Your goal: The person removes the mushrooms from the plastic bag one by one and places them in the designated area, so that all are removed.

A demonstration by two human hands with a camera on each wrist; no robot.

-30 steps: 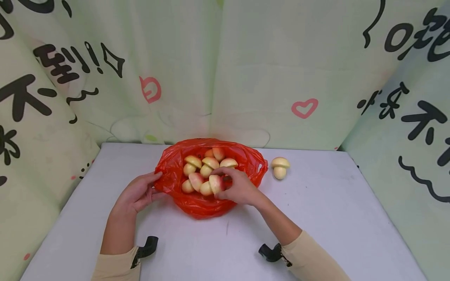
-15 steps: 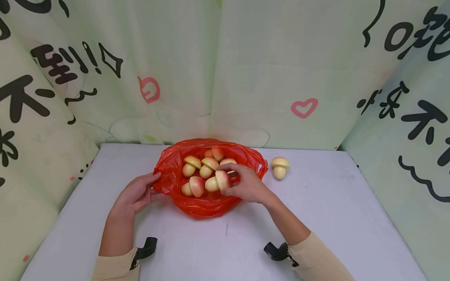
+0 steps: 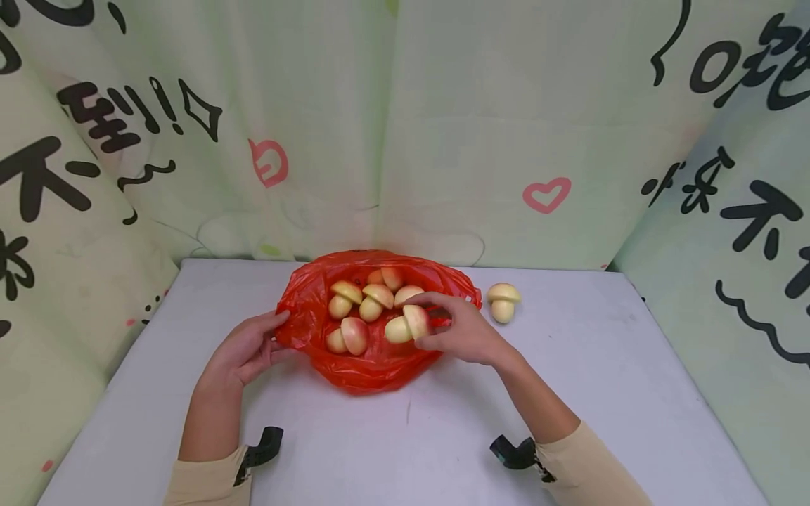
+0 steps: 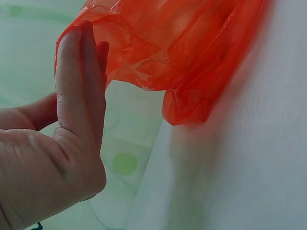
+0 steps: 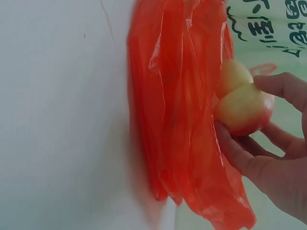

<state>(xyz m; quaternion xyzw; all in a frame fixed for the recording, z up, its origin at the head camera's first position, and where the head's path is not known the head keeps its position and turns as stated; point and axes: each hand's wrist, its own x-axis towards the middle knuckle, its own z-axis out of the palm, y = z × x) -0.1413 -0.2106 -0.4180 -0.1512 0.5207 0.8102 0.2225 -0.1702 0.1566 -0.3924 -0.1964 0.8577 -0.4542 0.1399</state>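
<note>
A red plastic bag [image 3: 373, 376] stands with its mouth spread, holding several mushroom-shaped pieces with yellow or pinkish-red caps, among them a red-capped mushroom [image 3: 354, 336]. My left hand [image 3: 249, 346] grips the bag's left rim; in the left wrist view the fingers [image 4: 79, 81] extend up along the thin film. My right hand [image 3: 458, 329] pinches another mushroom [image 3: 399, 330] by its reddish cap, its pale stem pointing left, over the right part of the bag's mouth. The right wrist view shows thumb and fingers around this mushroom [image 5: 247, 110], partly behind the bag's edge.
One yellow-capped mushroom [image 3: 503, 302] stands on the white table [image 3: 569, 365], just right of the bag. A pale green printed curtain [image 3: 455, 140] encloses the table at the back and both sides.
My right hand has lifted the red-capped mushroom from among the others and moved it rightward. The neighbouring red-capped mushroom has shifted slightly. My left hand keeps its place at the rim.
</note>
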